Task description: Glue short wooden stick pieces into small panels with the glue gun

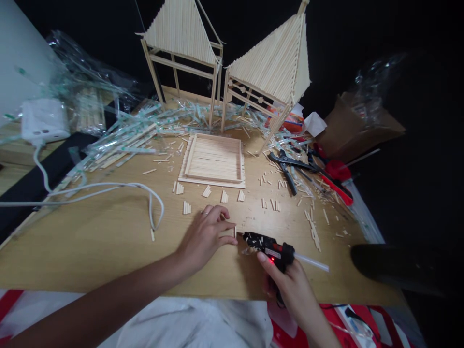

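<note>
Between thumb and forefinger, my left hand (207,234) pinches a short wooden stick (235,232), held upright just above the table. My right hand (290,278) is wrapped round the handle of a black hot glue gun (267,245) with a red light lit. Its nozzle points left, at or very close to the stick; whether they touch I cannot tell. A clear glue stick (312,261) juts from the gun's back. Beyond my hands lie small stepped groups of cut sticks (224,196) and a square stick platform with a raised rim (213,182).
Two stick-built pavilions with slatted roofs (179,26) (270,50) stand at the back. Black cutters (286,171) and red-handled pliers (337,188) lie right, among stick scraps. Plastic wrappers (134,137) pile up behind. A white cable (108,186) loops across the left.
</note>
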Demonstrator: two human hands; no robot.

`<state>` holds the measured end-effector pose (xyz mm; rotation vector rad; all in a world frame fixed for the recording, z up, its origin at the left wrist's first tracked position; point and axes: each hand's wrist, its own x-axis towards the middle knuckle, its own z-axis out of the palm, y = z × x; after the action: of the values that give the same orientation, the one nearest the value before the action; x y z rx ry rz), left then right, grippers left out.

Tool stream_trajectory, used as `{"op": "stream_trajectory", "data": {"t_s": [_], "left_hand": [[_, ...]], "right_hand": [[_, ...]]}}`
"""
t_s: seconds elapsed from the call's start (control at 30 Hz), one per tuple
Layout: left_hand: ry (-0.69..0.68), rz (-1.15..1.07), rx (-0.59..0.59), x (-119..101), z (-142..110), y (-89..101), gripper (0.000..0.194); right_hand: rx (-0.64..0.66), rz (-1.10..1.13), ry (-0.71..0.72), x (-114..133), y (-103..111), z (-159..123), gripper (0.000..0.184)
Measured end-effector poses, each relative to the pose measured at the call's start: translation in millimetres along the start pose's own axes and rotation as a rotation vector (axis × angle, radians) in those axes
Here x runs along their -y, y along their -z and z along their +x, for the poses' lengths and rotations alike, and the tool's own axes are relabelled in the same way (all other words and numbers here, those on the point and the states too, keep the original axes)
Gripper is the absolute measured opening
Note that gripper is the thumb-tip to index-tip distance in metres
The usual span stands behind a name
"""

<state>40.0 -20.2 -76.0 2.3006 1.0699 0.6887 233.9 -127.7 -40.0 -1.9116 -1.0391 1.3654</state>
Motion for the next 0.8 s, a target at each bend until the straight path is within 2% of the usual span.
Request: {"op": "stream_trajectory", "data": {"t_s": [0.33,0.6,0.67,0.8], "left_hand": [[0.016,0.011,0.01,0.1,-0.6,-0.5,0.031],[0.015,0.019,0.012,-0.9,-0.6,0.5,0.031],[0.02,0.012,0.01,-1.3,-1.0,0.0,0.03],[0.031,-0.018,-0.003,-1.3,-1.7,-1.2,0.03]], "right_hand": [[-0.015,-0.008,0.039,11.9,-2.7,10.2,0.05],[0.002,0.003,0.002,8.6,1.6,1.2,0.046],[-0.052,0.005,0.043,11.1,7.7,0.4,0.039],[-0.216,-0.074,0.237,20.3,25.5,16.8,0.027]]}}
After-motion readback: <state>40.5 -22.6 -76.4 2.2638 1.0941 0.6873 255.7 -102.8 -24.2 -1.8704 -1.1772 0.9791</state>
